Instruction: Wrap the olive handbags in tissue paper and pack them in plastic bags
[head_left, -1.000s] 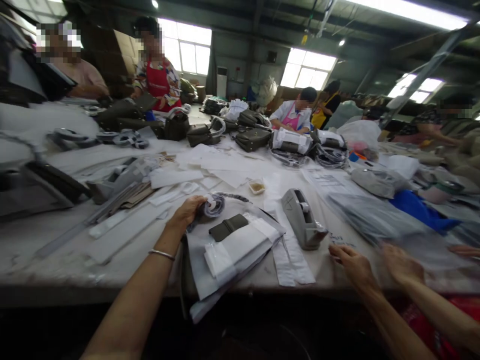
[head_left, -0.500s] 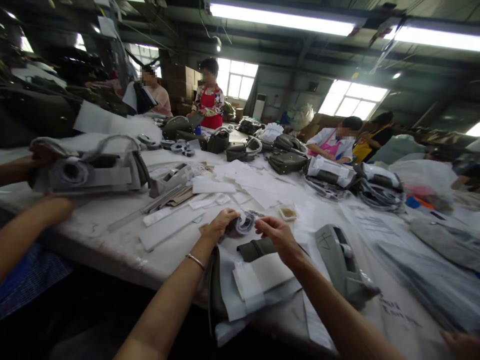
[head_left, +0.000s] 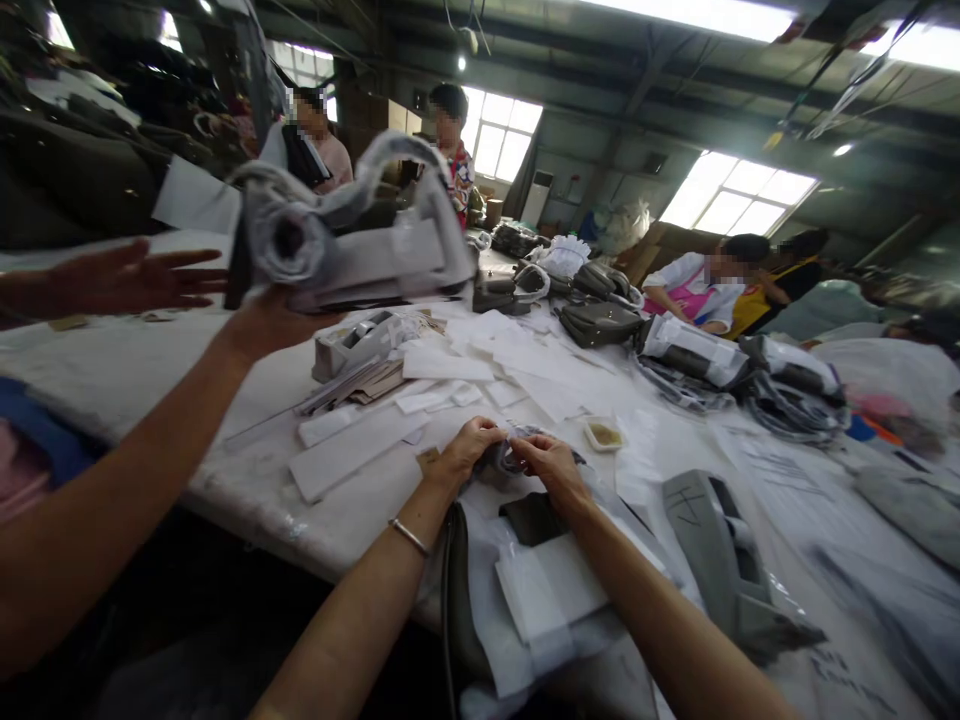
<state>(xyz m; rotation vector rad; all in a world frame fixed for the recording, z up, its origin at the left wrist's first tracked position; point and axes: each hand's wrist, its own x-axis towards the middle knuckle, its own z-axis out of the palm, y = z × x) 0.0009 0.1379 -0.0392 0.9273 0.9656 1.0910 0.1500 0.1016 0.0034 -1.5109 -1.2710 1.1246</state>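
On the table in front of me lies a dark olive handbag, partly covered with translucent wrap and a white paper sheet. A coiled strap in greyish wrapping rests at the bag's far side. My left hand pinches the coil's wrapping from the left. Close beside it, my right hand has its thumb and fingers pressed together on the same wrapped strap. The fingertips of both hands nearly meet, and they hide much of the coil.
At left a co-worker's hand supports a wrapped handbag above the table. White paper strips, a small dish and a grey bag form marked in pen lie around. Other people stand across the table.
My right hand has closed in on my left at the coil. On the left, the co-worker's wrapped handbag has risen and moved right. The view has shifted slightly.
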